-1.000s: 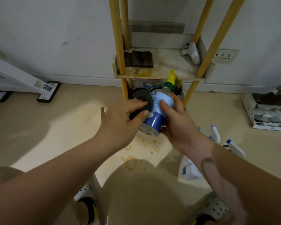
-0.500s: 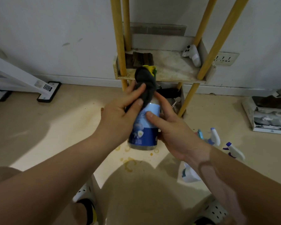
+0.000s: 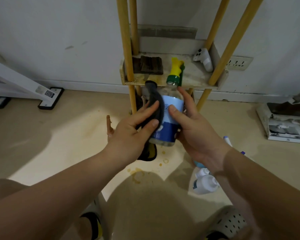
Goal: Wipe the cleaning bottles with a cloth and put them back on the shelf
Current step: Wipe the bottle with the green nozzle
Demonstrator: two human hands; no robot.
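bottle (image 3: 168, 134): label print too blurred to read; its left side is covered by the cloth (image 3: 157, 103) under the left hand (image 3: 132, 135)
right hand (image 3: 196, 135): the fingers behind the bottle are out of sight
shelf (image 3: 194, 75): lower level mostly hidden behind both hands; posts cut off by the top edge
floor bottles (image 3: 206, 185): below the right hand, partly covered by the forearm

Domestic room indicated, probably utility corner of home. Smooth beige floor (image 3: 59, 135) seen marked with brownish ring stains (image 3: 137, 174). White painted wall (image 3: 59, 23) finished with white skirting board (image 3: 93, 84). White multi-hole wall socket plate (image 3: 239, 63) mounted low. Narrow storage rack (image 3: 124, 49) with round yellow posts and stained pale board stood against wall. White game controller (image 3: 203, 58) left on it. White plastic spray bottles (image 3: 205, 185) laid on floor. Pale perforated house slippers (image 3: 230, 222) worn.
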